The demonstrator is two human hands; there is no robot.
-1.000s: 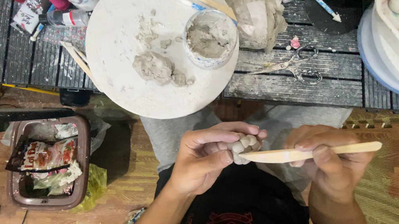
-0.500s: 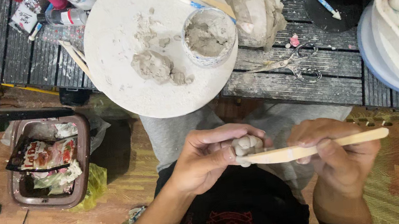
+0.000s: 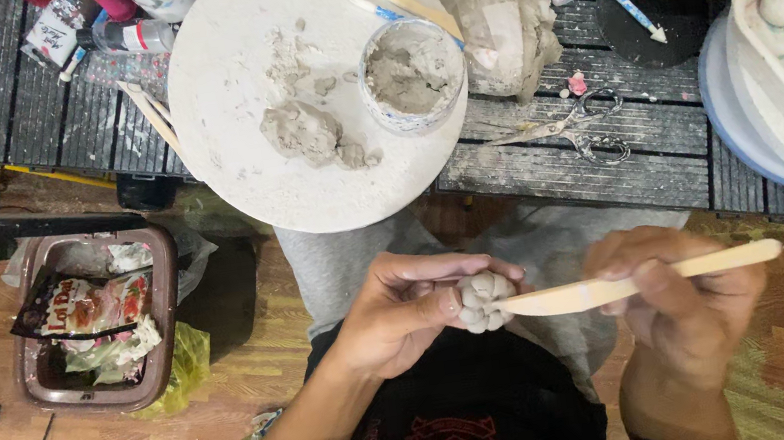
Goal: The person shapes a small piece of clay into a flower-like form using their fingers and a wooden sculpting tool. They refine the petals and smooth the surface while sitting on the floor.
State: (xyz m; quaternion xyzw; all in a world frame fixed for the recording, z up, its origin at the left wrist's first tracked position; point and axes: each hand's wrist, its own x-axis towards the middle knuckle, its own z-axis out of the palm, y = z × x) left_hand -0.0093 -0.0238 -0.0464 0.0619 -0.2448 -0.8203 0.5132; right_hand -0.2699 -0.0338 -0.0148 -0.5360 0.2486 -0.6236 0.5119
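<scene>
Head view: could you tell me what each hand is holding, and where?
Left hand pinches the small clay piece at its fingertips; right hand grips the wooden modelling stick around its middle.

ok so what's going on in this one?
A person is seated at a slatted table, shaping a small lumpy clay piece over their lap. The left hand grips the clay piece in its fingers; the right hand holds a flat wooden tool with its tip against the piece. On the table sit a round white board with a clay lump, a cup of wet clay, and scissors. A brown bin of wrappers stands on the floor.
</scene>
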